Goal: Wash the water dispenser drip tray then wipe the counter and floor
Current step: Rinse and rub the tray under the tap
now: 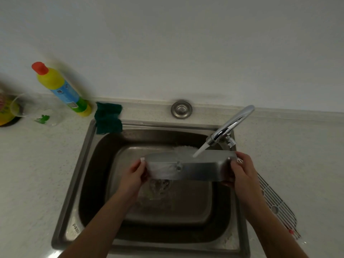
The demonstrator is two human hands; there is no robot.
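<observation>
Hands, left hand point(136, 173) and right hand point(242, 169), grip rectangular steel drip tray point(197, 169) under running water point(199, 150).

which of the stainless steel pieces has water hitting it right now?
The drip tray, held over the sink by the left hand and right hand. The faucet stream lands on it.

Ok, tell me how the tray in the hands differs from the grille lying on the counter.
The tray is held over the sink by the left hand and right hand, under running water from the tap; the grille lies flat on the counter, untouched. The tray is a solid, shiny metal box; the grille is slotted and pale, with round holes. Both are long and narrow.
</observation>
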